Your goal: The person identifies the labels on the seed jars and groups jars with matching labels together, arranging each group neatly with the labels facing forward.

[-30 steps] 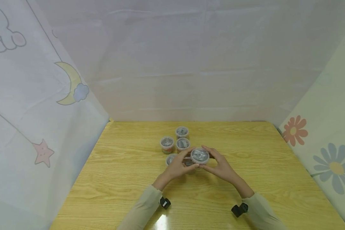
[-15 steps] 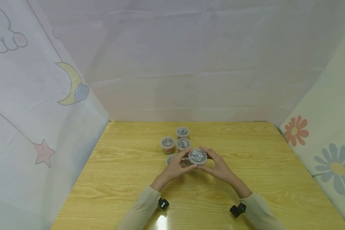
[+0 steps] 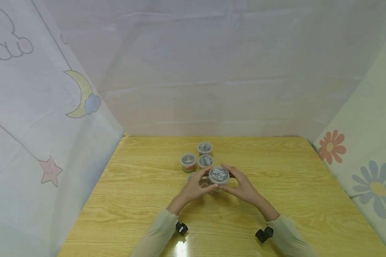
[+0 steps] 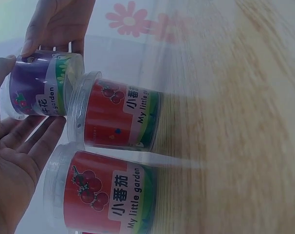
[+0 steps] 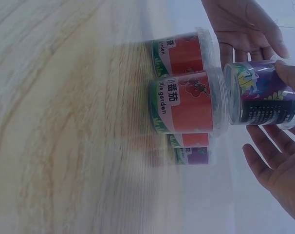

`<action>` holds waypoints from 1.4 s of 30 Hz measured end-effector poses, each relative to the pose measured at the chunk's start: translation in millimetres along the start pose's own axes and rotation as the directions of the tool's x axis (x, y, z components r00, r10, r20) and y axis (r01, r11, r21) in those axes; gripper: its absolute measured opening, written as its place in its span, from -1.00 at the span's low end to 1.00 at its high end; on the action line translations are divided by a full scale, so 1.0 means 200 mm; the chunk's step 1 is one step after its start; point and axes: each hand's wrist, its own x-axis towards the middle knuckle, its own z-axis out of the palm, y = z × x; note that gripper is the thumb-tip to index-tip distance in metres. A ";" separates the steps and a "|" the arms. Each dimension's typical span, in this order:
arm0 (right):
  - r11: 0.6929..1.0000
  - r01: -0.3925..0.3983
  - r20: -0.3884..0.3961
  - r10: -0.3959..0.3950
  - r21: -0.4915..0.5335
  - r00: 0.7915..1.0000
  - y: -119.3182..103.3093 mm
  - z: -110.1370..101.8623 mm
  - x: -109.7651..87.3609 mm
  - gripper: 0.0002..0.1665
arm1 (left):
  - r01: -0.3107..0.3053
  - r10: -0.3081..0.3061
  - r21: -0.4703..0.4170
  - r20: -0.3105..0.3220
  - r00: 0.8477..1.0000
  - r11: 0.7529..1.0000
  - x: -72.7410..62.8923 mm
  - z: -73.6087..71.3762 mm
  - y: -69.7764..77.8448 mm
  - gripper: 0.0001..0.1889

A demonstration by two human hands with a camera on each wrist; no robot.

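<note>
Both hands hold a small clear plastic tub point(image 3: 218, 174) with a purple label. My left hand point(image 3: 194, 188) grips its left side and my right hand point(image 3: 243, 186) its right side, thumbs towards me. In the left wrist view, the base of this purple tub point(image 4: 38, 85) is right at the lid of a red-labelled tub point(image 4: 120, 114) that stands on the table. The label of the lower red tub point(image 5: 184, 103) shows tomatoes and the words "little garden" in the right wrist view. Its top is mostly hidden by the held tub in the head view.
On the wooden table point(image 3: 132, 200), more lidded tubs stand just beyond the hands: one at the left point(image 3: 188, 162), a middle tub point(image 3: 206, 161) and a rear tub point(image 3: 204, 148). Another tub point(image 3: 190, 176) is partly covered by the left hand. Printed cloth walls point(image 3: 193, 89) enclose the table.
Both hands have moved slightly left with the held tub, bringing it over the nearest red tub. The hands' grip looks the same, and the other tubs stay in place.
</note>
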 end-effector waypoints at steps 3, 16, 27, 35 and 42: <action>1.000 -0.016 0.006 0.016 0.004 1.000 0.00 0.00 0.00 -0.05 | -0.003 0.003 0.007 -0.004 1.000 1.000 0.00 0.00 -0.02 -0.28; 1.000 0.004 0.058 -0.005 0.022 0.998 -0.01 -0.01 0.03 -0.08 | 0.006 -0.006 -0.031 -0.016 1.000 1.000 0.00 -0.01 -0.09 -0.31; 0.995 -0.008 0.086 -0.001 0.099 0.996 0.00 -0.03 0.04 -0.17 | 0.064 -0.061 -0.103 0.038 0.997 0.993 -0.01 -0.09 0.09 -0.34; 0.975 -0.050 0.073 0.035 0.217 0.997 0.01 -0.02 0.04 -0.22 | 0.110 -0.106 -0.107 0.040 0.994 0.988 -0.01 -0.10 0.10 -0.34; 0.942 -0.137 0.086 0.116 0.306 0.990 0.01 -0.02 0.04 -0.24 | 0.134 -0.128 -0.147 0.052 0.990 0.980 -0.01 -0.08 0.09 -0.25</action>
